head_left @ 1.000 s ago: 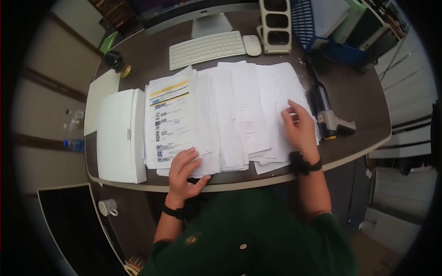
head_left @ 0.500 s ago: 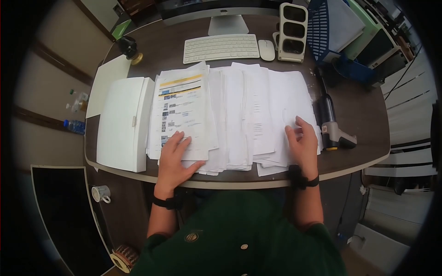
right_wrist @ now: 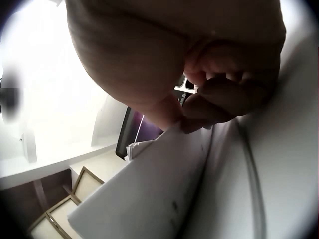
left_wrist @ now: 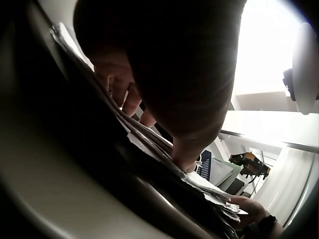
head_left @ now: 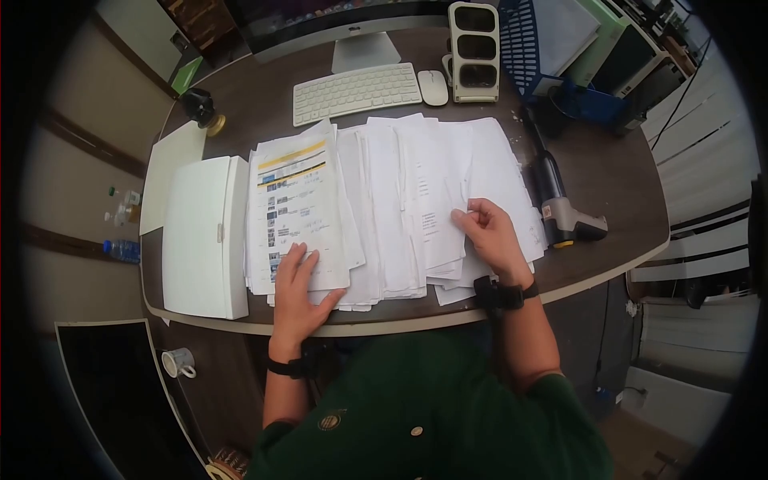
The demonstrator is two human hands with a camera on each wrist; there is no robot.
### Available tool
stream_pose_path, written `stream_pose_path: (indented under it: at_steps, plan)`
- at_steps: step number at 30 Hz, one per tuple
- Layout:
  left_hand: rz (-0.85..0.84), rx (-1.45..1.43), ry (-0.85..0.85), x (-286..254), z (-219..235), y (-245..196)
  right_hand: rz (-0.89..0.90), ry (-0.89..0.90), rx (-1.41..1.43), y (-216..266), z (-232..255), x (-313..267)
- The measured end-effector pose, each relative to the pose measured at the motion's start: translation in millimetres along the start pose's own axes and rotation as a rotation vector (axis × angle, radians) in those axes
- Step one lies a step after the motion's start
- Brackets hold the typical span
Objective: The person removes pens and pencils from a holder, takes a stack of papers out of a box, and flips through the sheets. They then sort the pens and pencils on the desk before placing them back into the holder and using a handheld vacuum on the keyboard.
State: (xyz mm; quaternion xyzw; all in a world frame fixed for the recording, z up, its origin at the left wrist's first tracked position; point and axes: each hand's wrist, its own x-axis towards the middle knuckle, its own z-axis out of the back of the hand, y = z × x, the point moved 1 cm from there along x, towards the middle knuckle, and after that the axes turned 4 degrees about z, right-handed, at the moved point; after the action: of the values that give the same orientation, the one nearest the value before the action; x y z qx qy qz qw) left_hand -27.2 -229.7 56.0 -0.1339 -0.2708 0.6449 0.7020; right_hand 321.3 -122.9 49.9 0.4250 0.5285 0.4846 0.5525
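Observation:
Overlapping stacks of white paper (head_left: 386, 200) spread across the desk. Leftmost among them is a printed sheet (head_left: 308, 212) with yellow bands, small pictures and blue handwriting. My left hand (head_left: 296, 304) rests on its lower part, fingers extended and thumb spread to the right. Over the right-hand papers, my right hand (head_left: 494, 240) pinches the edge of a sheet of paper (right_wrist: 144, 184) between thumb and fingers. That edge stands raised off the pages beneath in the right wrist view. The left wrist view shows the left fingers (left_wrist: 130, 102) lying on the stack.
A white box file (head_left: 200, 240) lies left of the papers. Behind them are a keyboard (head_left: 356, 92), a mouse (head_left: 433, 88) and a beige three-slot holder (head_left: 475, 52). A handheld vacuum (head_left: 552, 196) lies to the right, and a blue file rack (head_left: 520, 48) stands behind it.
My right hand has moved left over the papers and now pinches a sheet's edge. The left hand has slid up and left onto the printed sheet. The head view has also shifted.

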Motion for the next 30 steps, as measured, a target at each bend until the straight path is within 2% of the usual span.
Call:
stream_pose_path:
  at_steps: [2,5,9,12,16,20,23,27,30]
  plan:
    - [0.002,-0.006,0.000,0,0,0,0.010,0.018,0.092,5,-4,-2]
    - [-0.004,-0.011,0.007,0,2,1,0.127,-0.056,0.022,10,2,-4]
    - [0.007,-0.035,0.015,0,4,2,0.285,-0.224,0.077,17,19,-5]
    - [0.011,-0.059,0.016,0,5,2,0.469,-0.232,0.009,44,29,-16]
    - [0.031,-0.090,0.038,0,8,0,0.533,-0.210,0.128,50,42,-21]
    - [0.029,-0.152,0.041,2,10,-4,0.415,-0.324,0.164,44,47,-22]
    - [0.025,-0.152,0.032,4,10,-7,0.143,-0.226,0.269,30,48,-21]
    - [0.031,-0.143,0.037,2,8,-5,0.142,-0.088,0.159,30,30,-25]
    - [0.035,-0.147,0.037,1,6,-5,0.030,-0.092,0.235,20,31,-20]
